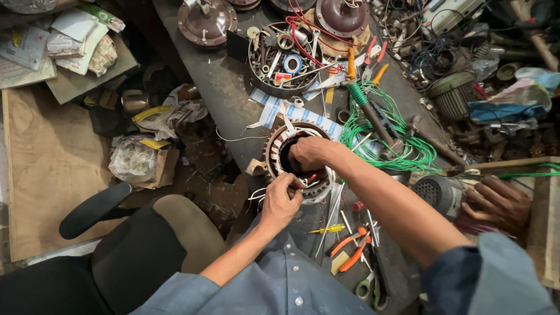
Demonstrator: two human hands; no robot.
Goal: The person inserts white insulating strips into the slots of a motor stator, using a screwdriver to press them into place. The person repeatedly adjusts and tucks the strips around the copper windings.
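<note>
the left hand (282,201) pinches thin white wires at the near rim of a round motor stator (298,160), fingers closed on them. the right hand (309,153) curls into the stator's dark centre (what it grips, i cannot tell). the stator sits on the dark counter (224,87), green wire coil (402,137) just beside it, orange pliers (352,248) nearer the body.

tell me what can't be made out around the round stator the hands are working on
Head view, the only one:
- The stator core's middle: covered by the right hand.
- What the left hand pinches at the near rim: too small, hidden by its fingers.
- The scissors by the bottom edge: partly cut off.
- The other person's hand: what lies under it is hidden.
</note>
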